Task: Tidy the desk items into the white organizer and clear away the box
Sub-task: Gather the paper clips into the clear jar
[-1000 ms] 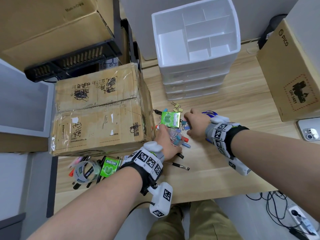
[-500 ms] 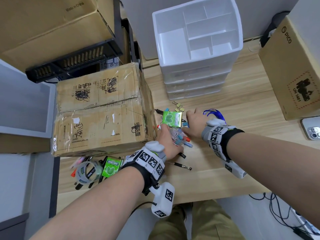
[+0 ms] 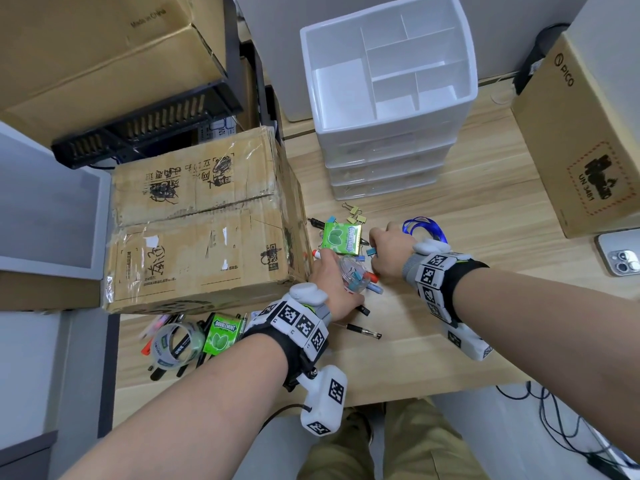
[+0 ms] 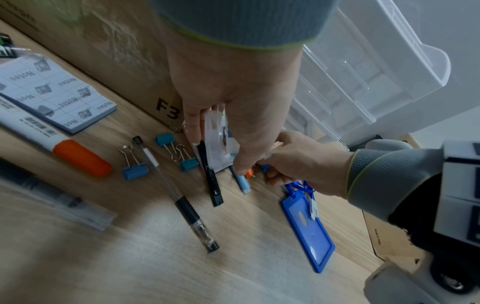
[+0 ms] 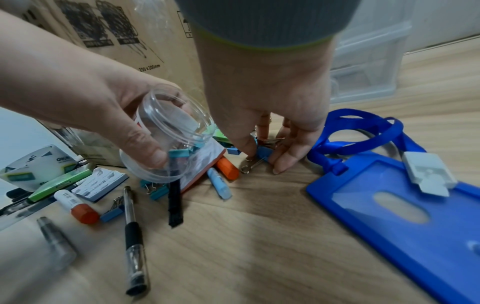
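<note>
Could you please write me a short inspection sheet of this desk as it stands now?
Surface: wooden desk, littered.
Job's things: white organizer, compartments bare; cardboard box on the desk.
Clutter: binder clips, pens, gum pack, tape roll, blue badge holder.
Grips: left hand holds clear jar; right hand pinches a blue clip.
Cables: on the floor.
Surroundings: phone, stacked boxes.

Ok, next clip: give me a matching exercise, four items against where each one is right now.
Items:
1. clear jar
2. blue binder clip
3. blue badge holder
4. tape roll

Places:
A. flat on the desk, right of the right hand
B. in the left hand's grip
C. near edge, beside a green gum pack
D. pinched by the right hand

Pairs: 1-B, 2-D, 3-A, 4-C
</note>
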Action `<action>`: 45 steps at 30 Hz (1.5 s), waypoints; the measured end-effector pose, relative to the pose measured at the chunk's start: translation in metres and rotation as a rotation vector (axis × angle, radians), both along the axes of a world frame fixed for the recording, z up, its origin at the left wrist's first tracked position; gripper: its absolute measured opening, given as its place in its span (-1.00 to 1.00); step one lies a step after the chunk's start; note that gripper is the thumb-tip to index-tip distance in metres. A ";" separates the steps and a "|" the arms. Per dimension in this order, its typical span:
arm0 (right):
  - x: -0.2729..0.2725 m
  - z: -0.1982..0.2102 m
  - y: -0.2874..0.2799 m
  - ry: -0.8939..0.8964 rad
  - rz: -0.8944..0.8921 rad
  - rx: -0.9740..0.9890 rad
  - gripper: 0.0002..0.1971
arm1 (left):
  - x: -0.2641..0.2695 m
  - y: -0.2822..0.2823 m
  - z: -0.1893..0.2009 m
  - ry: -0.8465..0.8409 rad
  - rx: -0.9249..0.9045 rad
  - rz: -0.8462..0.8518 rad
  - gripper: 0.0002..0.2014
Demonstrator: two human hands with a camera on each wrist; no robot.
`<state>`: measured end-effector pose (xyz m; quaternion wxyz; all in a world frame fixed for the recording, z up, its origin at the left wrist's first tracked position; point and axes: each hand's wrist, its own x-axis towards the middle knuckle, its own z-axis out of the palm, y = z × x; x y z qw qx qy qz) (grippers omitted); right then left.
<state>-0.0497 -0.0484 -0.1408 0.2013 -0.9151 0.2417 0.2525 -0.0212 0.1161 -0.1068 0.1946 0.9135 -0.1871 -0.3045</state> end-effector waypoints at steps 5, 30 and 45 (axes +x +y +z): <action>-0.002 0.001 0.003 -0.023 -0.009 -0.015 -0.64 | -0.001 0.000 0.000 0.001 -0.015 0.015 -0.21; -0.003 -0.010 -0.002 -0.009 0.015 0.017 -0.87 | -0.001 0.000 -0.005 -0.021 0.026 -0.013 -0.23; -0.010 -0.002 -0.003 -0.113 0.042 0.024 -0.92 | -0.003 0.002 -0.002 -0.012 0.031 -0.032 -0.22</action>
